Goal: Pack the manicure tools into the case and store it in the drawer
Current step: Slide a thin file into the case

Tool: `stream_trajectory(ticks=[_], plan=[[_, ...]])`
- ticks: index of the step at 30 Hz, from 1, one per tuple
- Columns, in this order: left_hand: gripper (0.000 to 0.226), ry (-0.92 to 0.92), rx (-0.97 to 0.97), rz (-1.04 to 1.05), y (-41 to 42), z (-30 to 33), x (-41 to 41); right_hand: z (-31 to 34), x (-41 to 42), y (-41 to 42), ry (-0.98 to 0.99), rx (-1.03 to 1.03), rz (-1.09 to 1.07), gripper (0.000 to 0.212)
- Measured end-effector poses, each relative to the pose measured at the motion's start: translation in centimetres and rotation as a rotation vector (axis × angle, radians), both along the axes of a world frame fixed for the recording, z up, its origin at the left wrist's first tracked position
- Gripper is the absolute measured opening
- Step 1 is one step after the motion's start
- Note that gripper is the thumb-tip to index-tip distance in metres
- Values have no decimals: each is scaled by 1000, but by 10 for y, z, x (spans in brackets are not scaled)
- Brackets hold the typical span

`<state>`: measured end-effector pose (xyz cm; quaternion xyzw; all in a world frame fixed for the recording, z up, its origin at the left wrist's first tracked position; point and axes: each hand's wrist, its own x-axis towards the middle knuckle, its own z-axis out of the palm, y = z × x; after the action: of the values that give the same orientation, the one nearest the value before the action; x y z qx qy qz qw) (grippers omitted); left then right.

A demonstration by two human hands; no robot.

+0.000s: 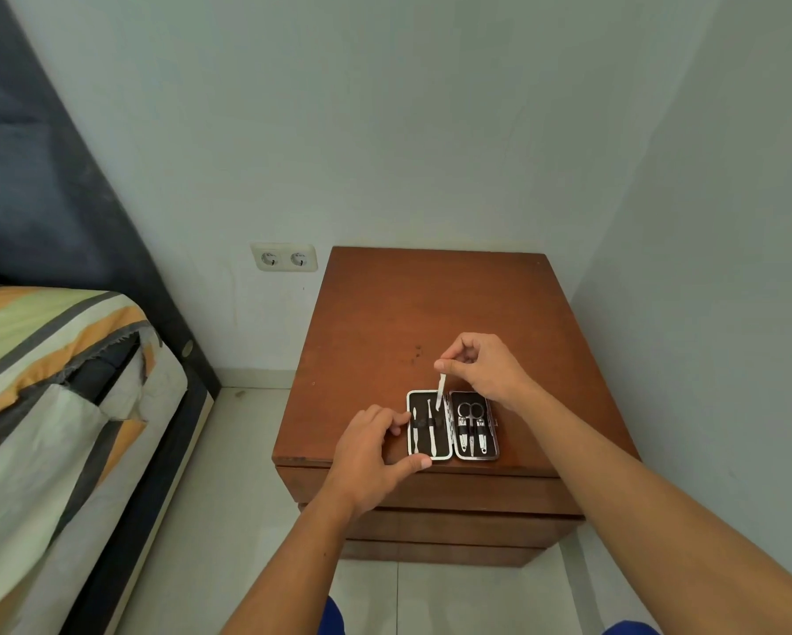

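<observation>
Fingers (387, 417) of the left hand (371, 456) are spread wide around the near-left corner of the case (452, 425), thumb at its front edge and fingertips touching its left rim, bracing it without gripping anything. That case lies open flat near the front edge of the table (430, 313), a wooden nightstand with drawer fronts stacked below. In its right half sit small scissors (470, 411) and what look like two clippers under an elastic band; in its left half two slim tools (423, 426) are already strapped in.

Just beyond the case, the right hand (488, 368) pinches the top end of a thin pale tool (440, 392), possibly a file or pusher, between thumb and forefinger. It hangs almost upright, its lower tip over the right side of the left half, close to the lining; whether it touches is unclear.

By my reading, this is the packing step, with the last loose tool going in. The next move calls for lowering and laying it flat, sliding it under the band beside its neighbours while the left hand keeps the case from shifting. Closing the case and opening a drawer remain.

Farther off are a double wall socket (284, 258) and, at left, a bed (55, 382).
</observation>
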<state>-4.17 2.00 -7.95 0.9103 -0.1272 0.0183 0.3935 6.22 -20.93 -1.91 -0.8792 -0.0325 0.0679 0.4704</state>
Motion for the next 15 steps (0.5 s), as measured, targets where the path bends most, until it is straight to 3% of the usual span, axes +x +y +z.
stream_trajectory(ticks=[9, 13, 15], plan=[[58, -5, 19, 3, -1, 1, 0, -16, -8, 3, -10, -103, 64, 16], [59, -3, 25, 3, -1, 2, 0, -19, -16, 2, -106, -261, 150, 9], [58, 2, 23, 3, -1, 2, 0, -18, -23, -3, -138, -345, 239, 18]])
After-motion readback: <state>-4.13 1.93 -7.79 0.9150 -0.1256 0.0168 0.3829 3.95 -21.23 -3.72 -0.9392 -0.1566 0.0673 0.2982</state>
